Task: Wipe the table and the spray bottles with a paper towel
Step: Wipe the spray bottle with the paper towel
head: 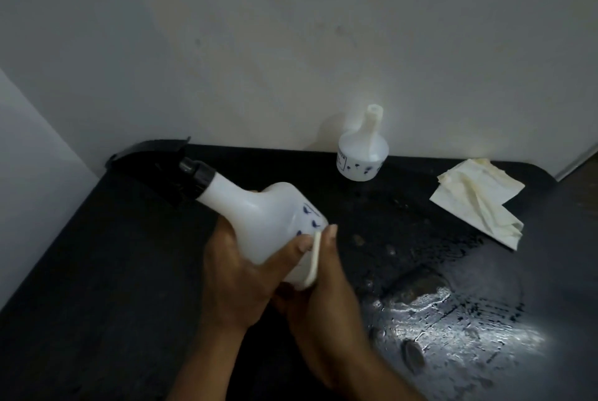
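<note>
A white spray bottle with a black trigger head lies tilted in my left hand, its head pointing up and to the left. My right hand presses a folded paper towel against the bottle's base. A second white spray bottle, with no trigger head on it, stands upright at the back of the black table by the wall. Most of the towel is hidden behind my fingers.
A crumpled pile of used paper towels lies at the back right of the table. The table's right half is wet and shines. A pale wall runs along the back and the left.
</note>
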Tool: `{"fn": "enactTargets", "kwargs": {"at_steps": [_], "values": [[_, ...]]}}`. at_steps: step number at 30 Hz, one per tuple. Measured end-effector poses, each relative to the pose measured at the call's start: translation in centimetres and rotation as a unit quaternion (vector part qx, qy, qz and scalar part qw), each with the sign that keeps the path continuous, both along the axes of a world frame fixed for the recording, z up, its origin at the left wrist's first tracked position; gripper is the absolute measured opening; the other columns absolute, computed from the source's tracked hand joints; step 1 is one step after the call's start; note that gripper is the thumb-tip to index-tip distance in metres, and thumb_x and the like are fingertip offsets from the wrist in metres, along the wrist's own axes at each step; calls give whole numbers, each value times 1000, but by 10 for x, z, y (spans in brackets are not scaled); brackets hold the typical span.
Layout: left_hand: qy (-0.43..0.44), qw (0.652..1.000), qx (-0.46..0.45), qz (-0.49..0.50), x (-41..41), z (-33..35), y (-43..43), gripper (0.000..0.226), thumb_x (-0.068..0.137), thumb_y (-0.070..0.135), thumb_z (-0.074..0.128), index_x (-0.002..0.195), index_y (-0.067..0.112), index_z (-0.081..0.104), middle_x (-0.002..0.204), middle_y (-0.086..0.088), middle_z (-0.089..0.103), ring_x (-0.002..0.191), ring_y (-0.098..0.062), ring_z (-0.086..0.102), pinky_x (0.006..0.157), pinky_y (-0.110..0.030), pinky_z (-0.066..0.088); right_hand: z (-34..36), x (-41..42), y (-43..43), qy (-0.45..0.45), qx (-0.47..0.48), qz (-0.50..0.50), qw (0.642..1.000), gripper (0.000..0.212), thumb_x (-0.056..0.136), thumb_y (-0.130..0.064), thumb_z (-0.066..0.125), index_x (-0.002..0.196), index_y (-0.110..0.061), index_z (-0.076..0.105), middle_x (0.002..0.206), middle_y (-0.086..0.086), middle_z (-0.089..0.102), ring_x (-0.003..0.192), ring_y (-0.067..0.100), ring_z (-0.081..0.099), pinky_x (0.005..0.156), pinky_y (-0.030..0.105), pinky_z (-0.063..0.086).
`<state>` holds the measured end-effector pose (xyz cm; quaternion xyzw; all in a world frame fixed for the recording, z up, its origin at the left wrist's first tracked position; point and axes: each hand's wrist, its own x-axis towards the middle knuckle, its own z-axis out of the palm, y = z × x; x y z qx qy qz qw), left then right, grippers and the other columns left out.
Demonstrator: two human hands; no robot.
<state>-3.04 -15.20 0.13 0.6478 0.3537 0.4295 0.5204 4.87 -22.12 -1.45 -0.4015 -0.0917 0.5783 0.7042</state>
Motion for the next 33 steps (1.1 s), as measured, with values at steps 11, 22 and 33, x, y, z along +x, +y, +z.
{"fn": "enactTargets", "kwargs": {"at_steps": [11, 22, 33], "values": [[9, 987, -14, -161, -4, 1, 5, 79, 53, 61, 84, 123, 39, 54, 119, 6, 65, 108, -19, 66, 80, -33, 57, 1, 36, -2, 135, 3, 50, 990, 85, 83, -80, 36, 120, -12, 70, 123, 18, 68, 107, 30, 67, 100, 42, 47], [31, 987, 71, -139, -10, -8, 5, 86, 49, 35, 87, 124, 24, 48, 117, 16, 63, 108, -2, 63, 82, -13, 52, -14, 31, -1, 226, -51, 104, 967, 73, 82, -65, 51, 113, -2, 72, 119, 24, 68, 99, 40, 69, 96, 51, 48], [112, 987, 108, -45, -18, -15, 24, 95, 45, 57, 85, 129, 31, 47, 126, 5, 56, 115, -11, 57, 86, -30, 54, 0, 66, 1, -5, -115, 216, 970, 84, 74, -83, 44, 90, -2, 61, 75, 25, 70, 59, 24, 61, 52, 28, 49]]}}
